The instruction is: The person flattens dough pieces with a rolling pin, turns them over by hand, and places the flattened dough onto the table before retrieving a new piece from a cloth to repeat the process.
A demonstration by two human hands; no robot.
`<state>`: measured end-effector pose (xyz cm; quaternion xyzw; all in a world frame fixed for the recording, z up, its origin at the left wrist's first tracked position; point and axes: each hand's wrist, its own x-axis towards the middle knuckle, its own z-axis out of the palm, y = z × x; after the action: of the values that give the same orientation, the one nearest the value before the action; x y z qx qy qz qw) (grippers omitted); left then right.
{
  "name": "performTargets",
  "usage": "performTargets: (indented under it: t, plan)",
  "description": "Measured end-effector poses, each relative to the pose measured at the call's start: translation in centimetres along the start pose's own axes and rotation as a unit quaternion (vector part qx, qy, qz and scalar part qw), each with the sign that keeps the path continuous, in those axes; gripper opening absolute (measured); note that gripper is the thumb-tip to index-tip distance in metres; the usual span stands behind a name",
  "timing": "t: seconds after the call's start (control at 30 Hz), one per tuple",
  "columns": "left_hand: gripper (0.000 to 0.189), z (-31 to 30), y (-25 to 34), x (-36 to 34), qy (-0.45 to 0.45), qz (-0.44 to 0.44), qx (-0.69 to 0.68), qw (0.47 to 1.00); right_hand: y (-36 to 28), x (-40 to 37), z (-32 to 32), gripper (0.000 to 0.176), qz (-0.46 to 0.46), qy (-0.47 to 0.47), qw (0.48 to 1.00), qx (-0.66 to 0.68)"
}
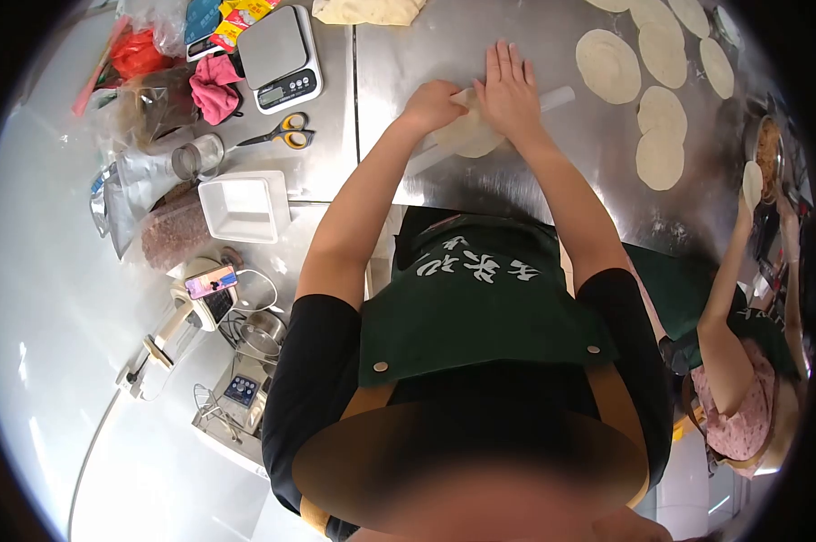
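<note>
A thin, pale dough round (477,144) lies on the steel table in front of me, partly under a white rolling pin (557,98) that slants across it. My left hand (435,107) is closed, its fingers pinching the dough's left edge. Flat over the rolling pin lies my right hand (513,95), fingers stretched out and pointing away from me. It hides the pin's middle and part of the dough.
Several rolled dough rounds (608,67) lie to the right, some overlapping. A larger dough piece (369,9) sits at the back. Scissors (286,133), a digital scale (279,59) and a white tub (243,206) stand left. At right, a co-worker's hand (748,203) holds dough near a filling bowl (769,155).
</note>
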<state>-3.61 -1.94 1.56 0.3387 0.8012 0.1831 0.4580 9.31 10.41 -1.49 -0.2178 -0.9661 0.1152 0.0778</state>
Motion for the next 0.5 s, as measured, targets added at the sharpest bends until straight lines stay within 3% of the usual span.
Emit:
performTargets:
  t: [0.07, 0.17, 0.27, 0.37, 0.5]
  plan:
    - [0.027, -0.2, 1.3, -0.5, 0.017, 0.006, 0.078, 0.997, 0.2, -0.4, -0.2, 0.064, -0.01, 0.022, 0.999, 0.026]
    - [0.02, 0.9, 1.9, -1.2, 0.076, 0.009, 0.109, 0.991, 1.3, -6.0, -2.3, 0.068, -0.037, -0.059, 0.997, 0.012]
    - [0.017, 2.3, 2.5, -2.9, 0.14, 0.081, 0.168, 0.972, 3.3, -10.3, -4.4, 0.064, -0.088, -0.095, 0.99, 0.057]
    - [0.015, 1.7, 4.7, -5.2, 0.129, 0.118, 0.043, 0.984, 4.8, -12.2, -5.4, 0.053, -0.131, -0.091, 0.985, 0.067]
    - [0.015, 0.7, 3.6, -3.9, 0.115, 0.064, 0.036, 0.991, 6.0, -12.5, -6.0, 0.037, -0.14, -0.112, 0.98, 0.09]
